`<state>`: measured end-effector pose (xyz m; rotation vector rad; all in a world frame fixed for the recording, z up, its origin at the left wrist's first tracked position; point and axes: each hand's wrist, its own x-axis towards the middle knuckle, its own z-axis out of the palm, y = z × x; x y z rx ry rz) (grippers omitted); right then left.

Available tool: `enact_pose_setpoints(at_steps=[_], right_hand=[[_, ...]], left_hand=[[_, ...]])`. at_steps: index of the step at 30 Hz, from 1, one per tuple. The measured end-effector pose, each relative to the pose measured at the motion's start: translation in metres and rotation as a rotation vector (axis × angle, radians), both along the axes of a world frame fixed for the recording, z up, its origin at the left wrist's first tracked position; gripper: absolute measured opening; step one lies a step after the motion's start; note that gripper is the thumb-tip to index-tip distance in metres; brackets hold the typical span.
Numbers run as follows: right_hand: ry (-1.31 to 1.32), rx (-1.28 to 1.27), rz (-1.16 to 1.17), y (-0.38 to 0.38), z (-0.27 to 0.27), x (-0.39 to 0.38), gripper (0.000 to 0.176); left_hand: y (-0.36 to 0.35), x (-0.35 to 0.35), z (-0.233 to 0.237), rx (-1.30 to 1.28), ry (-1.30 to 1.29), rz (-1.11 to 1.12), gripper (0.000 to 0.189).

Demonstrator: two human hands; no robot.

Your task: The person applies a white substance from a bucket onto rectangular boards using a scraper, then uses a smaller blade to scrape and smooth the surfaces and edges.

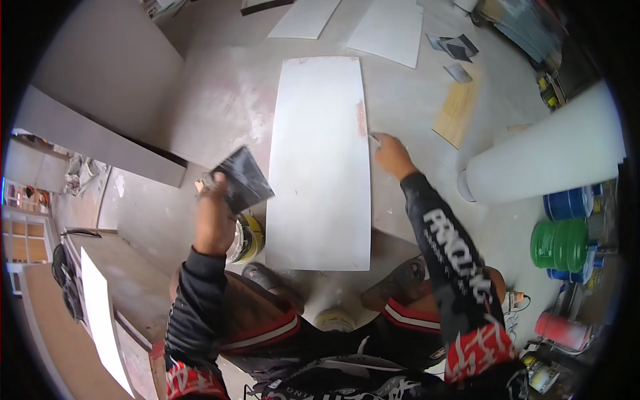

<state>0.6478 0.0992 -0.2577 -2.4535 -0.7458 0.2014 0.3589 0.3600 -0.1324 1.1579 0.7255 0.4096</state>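
Observation:
A long white panel (320,167) lies in front of me, with a pinkish patch near its right edge. My left hand (215,213) is closed on a dark square plate (245,181) with pale grey smears, held tilted to the left of the panel. My right hand (392,155) is at the panel's right edge, just below the pinkish patch. Its fingers are closed, and a small light tip shows at them, too small to name. Below my left hand stands a yellow-and-black paint bucket (251,237), partly hidden by the hand.
More white panels (390,30) lie at the far side, near dark smeared plates (460,48) and a wooden strip (455,115). A white roll (547,150) and a green water jug (560,244) stand at right. Grey boards (107,137) are at left.

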Motion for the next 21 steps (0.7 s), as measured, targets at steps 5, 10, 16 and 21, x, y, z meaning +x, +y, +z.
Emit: enact_pose_setpoints(at_steps=[5,10,16,21], right_hand=[[-0.196,-0.275,0.055,0.060,-0.004,0.070,0.043],[-0.227,-0.593,0.331,0.037,-0.038,0.133,0.044],[0.014,-0.260,0.315,0.001,0.048,0.071,0.048],[-0.139,0.533,0.154,0.018,0.125,-0.128,0.053]], left_hand=[[0.006,-0.003,0.052,-0.276,-0.246,0.097,0.026],[0.004,0.006,0.052,-0.346,-0.232,0.076,0.024],[0.006,0.024,0.047,-0.489,-0.100,0.017,0.023],[-0.020,0.027,0.019,-0.739,-0.048,-0.193,0.022]])
